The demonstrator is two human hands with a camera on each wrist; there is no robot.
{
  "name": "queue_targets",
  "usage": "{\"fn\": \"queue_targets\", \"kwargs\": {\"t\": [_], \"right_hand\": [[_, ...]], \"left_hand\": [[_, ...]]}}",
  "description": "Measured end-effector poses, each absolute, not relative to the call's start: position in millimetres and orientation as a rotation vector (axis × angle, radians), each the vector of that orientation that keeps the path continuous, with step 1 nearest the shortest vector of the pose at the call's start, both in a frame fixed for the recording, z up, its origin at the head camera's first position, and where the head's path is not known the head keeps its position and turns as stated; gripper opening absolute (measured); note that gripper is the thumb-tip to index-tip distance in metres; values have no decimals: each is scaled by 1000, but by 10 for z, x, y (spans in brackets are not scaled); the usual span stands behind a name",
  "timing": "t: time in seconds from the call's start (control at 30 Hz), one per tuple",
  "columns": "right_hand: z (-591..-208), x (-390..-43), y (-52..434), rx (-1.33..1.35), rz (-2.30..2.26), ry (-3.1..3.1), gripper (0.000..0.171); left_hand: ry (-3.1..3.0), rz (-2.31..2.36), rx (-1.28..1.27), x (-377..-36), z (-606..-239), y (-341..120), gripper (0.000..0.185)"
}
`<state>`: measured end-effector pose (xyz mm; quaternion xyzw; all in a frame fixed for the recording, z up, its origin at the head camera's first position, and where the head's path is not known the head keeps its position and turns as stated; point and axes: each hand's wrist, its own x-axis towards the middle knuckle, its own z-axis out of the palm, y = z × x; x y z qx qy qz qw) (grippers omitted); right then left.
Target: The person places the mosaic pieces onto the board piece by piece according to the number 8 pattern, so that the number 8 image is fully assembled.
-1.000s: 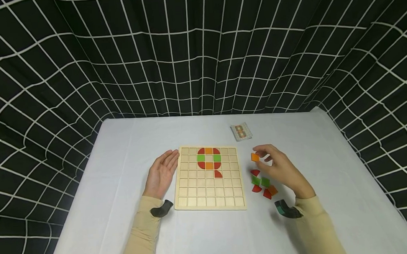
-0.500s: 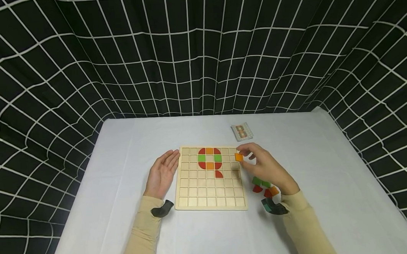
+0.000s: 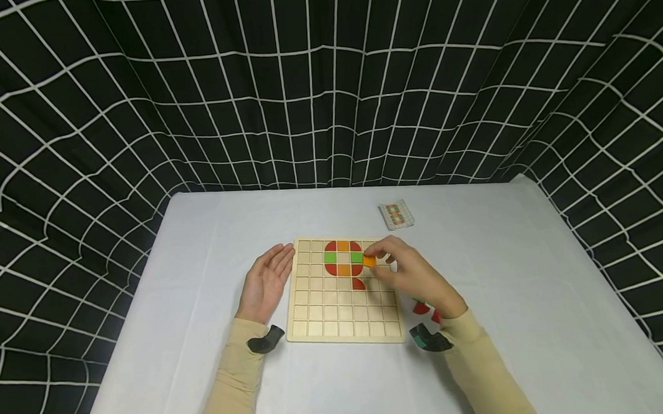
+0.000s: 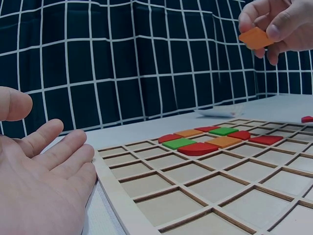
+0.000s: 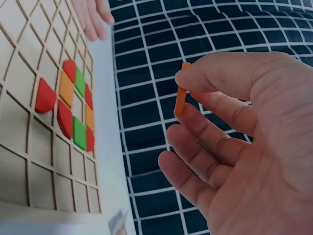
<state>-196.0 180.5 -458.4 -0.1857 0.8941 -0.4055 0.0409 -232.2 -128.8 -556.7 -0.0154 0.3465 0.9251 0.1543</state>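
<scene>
Over the right half of the wooden grid board (image 3: 321, 329), my right hand (image 3: 414, 278) pinches an orange square tile (image 3: 370, 260) between thumb and fingers. The right wrist view shows that orange tile (image 5: 180, 100) edge-on, held clear of the board. Red, orange and green tiles form a ring in the upper cells, with one red quarter-round tile (image 3: 358, 284) below its right side. My left hand (image 3: 264, 285) lies palm up beside the board's left edge, its fingers extended and holding nothing. In the left wrist view its fingers (image 4: 63, 152) lie alongside the wooden rim.
Loose red tiles (image 3: 421, 308) lie right of the board, partly hidden by my right hand and wrist. Behind the board is a card (image 3: 396, 215) with a printed coloured pattern. A black curtain (image 3: 314, 95) with white grid lines surrounds the white table (image 3: 220, 231).
My right hand has carried the orange tile leftward from above the loose tiles to over the board. It now covers more of those loose tiles. The left hand stays put.
</scene>
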Motion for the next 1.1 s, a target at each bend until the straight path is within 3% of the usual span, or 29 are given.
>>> {"fn": "queue_targets", "kwargs": {"t": [1.1], "right_hand": [[-5048,-2025,1378,-677,-862,2915,15]], "left_hand": [[968,2666,-65,-2332,-5573,-1289,52]]}}
